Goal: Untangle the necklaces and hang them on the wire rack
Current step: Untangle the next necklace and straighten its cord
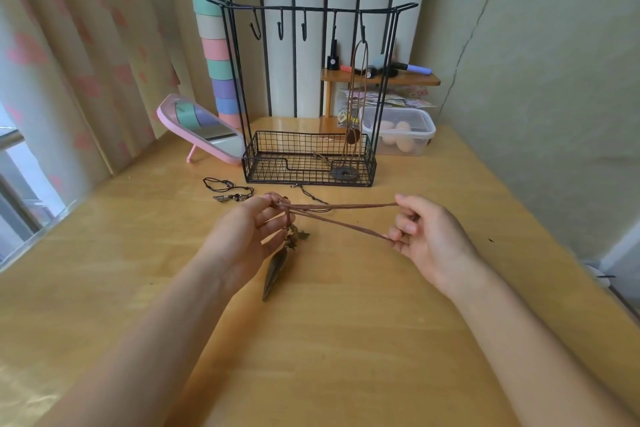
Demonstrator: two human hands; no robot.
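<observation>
– Brown cord necklace [346,214]: position?
– Stretched between both sets of fingers. Left hand [247,236] pinches the bunched end. Right hand [427,236] has its fingers curled round the loop's far end. Pendant [277,270] hangs below the left fingers.
– Handling?
– Judged light, limp and snag-prone (the pendant adds swing). Hold it by the cord, beside the fingertips, then lift the loop onto a free hook of the wire rack [311,8].

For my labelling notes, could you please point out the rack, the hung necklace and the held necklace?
rack [270,170]: head view, front mesh of its basket.
hung necklace [352,138]: head view, dark pendant low on its cords.
held necklace [277,272]: head view, its long dark pendant.
</observation>
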